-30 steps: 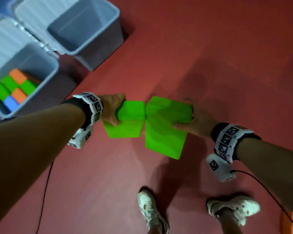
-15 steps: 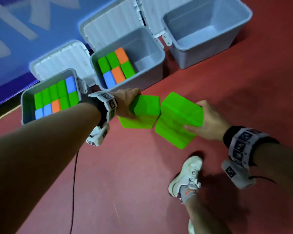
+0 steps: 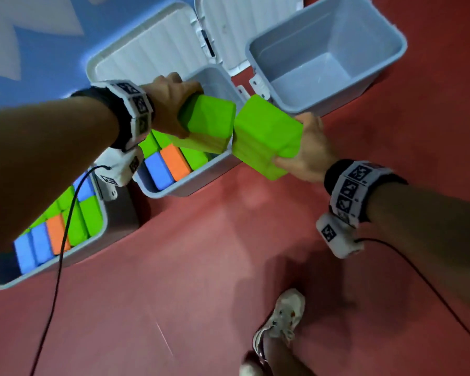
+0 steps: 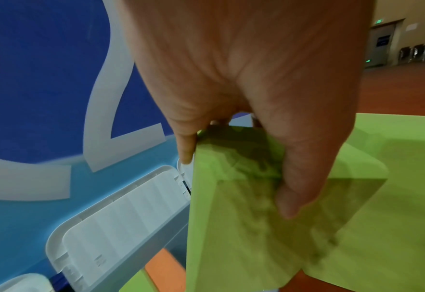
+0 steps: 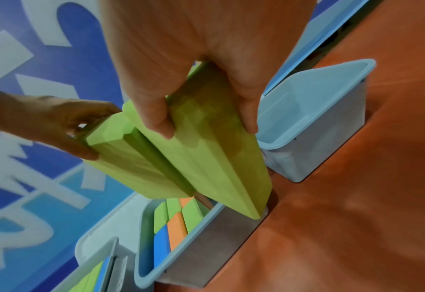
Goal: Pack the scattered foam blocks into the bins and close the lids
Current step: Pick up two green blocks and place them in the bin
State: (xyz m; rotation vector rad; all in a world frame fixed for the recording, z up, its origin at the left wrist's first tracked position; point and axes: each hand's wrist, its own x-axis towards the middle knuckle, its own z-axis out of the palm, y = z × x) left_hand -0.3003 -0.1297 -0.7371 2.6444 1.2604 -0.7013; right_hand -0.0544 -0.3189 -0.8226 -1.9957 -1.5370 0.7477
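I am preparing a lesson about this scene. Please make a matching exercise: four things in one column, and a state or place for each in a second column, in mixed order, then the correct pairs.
Things
1. left hand
2. right hand
3. middle bin
4. right bin

States
A. holds no blocks, lid open
B. grips a green block above the middle bin
C. partly filled with green, orange and blue blocks
D. grips a green block over the middle bin's right edge

Pairs: 1-B, 2-D, 3-C, 4-A
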